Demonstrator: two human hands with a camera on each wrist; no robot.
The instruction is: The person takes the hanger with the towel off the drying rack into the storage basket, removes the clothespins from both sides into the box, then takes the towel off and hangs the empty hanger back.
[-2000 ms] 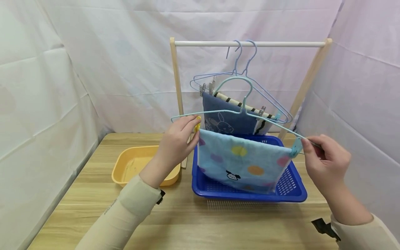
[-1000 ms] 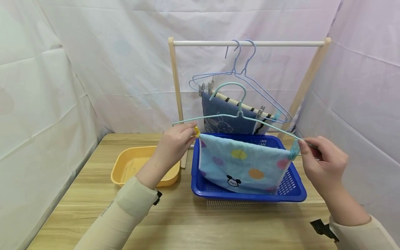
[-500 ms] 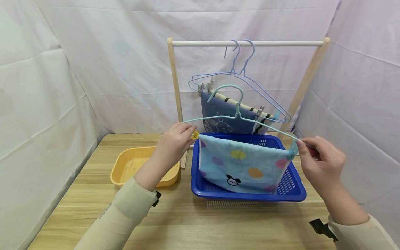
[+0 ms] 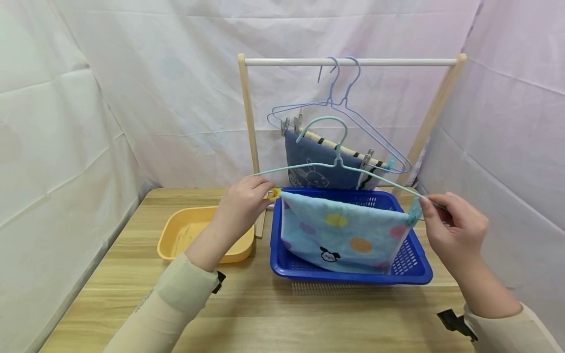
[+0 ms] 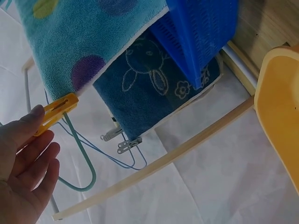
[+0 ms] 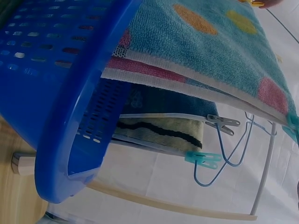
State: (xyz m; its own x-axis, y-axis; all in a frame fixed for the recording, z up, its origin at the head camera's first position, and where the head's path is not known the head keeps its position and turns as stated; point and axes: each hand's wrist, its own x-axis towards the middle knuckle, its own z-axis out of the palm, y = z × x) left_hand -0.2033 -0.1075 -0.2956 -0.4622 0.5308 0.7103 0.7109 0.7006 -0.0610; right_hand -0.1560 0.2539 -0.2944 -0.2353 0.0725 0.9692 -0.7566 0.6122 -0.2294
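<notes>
A light blue towel (image 4: 344, 230) with coloured dots is folded over the lower bar of a mint-green hanger (image 4: 339, 161). My left hand (image 4: 247, 202) pinches a yellow clothespin (image 5: 60, 110) between thumb and fingers; the clothespin sits at the towel's left top corner, on the hanger bar. With curled fingers, my right hand (image 4: 454, 225) grips the hanger's right end. Beside that thumb, a teal clothespin (image 4: 414, 213) clips the towel's right corner. The towel's lower part hangs in front of and over the blue basket (image 4: 353, 279). My right hand is mostly out of the right wrist view.
Behind stands a rack with a white rail (image 4: 397, 62). Two blue hangers (image 4: 333, 93) on it carry a navy towel (image 4: 309, 162) and a striped towel (image 4: 331, 143), held by clothespins. A yellow tray (image 4: 185, 235) is on the table (image 4: 247, 309), left of the basket.
The mint hanger and towel are lower than two seconds ago, and the hanger's hook has shifted slightly left. The yellow clothespin has swung from upright to nearly level, with my left hand moving down.
</notes>
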